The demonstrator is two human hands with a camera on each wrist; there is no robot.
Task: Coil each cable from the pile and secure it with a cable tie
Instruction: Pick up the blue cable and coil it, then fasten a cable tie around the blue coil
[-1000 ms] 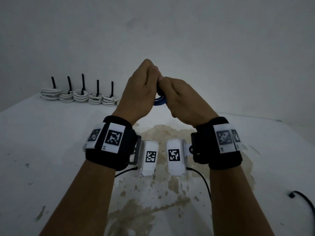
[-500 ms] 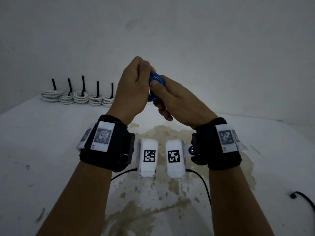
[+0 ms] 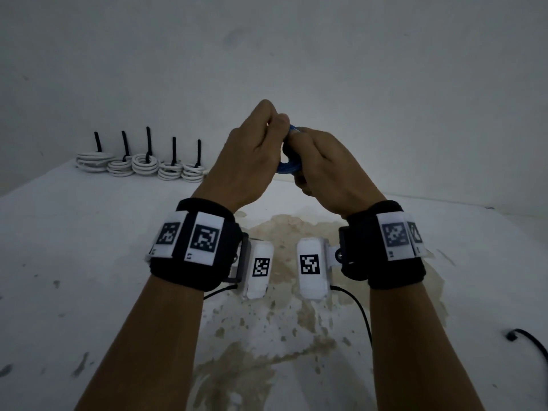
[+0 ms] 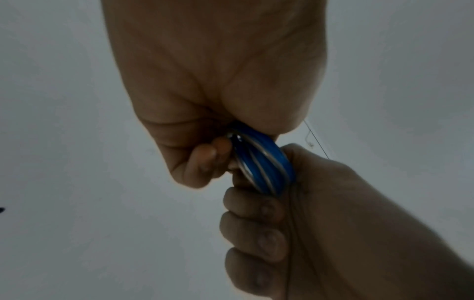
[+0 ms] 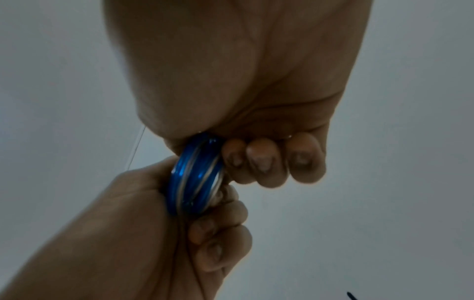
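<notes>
A small coil of blue cable (image 3: 287, 167) (image 4: 264, 162) (image 5: 195, 178) is held up in the air between both hands, above the white table (image 3: 74, 238). My left hand (image 3: 255, 152) grips one side of the coil with curled fingers, thumb near the top. My right hand (image 3: 320, 170) grips the other side, its fingers (image 5: 266, 160) folded into the palm. Most of the coil is hidden by the hands. No cable tie shows on this coil.
Several white coiled cables (image 3: 142, 164), each with an upright black tie (image 3: 148, 143), stand in a row at the table's far left against the wall. A brown stain (image 3: 281, 307) covers the table's middle. A black cable end (image 3: 522, 339) lies at the right edge.
Both hands have kept hold of the blue coil, shifting and turning it slightly; the left hand has dropped a little from half a second ago, and less blue shows between the hands.
</notes>
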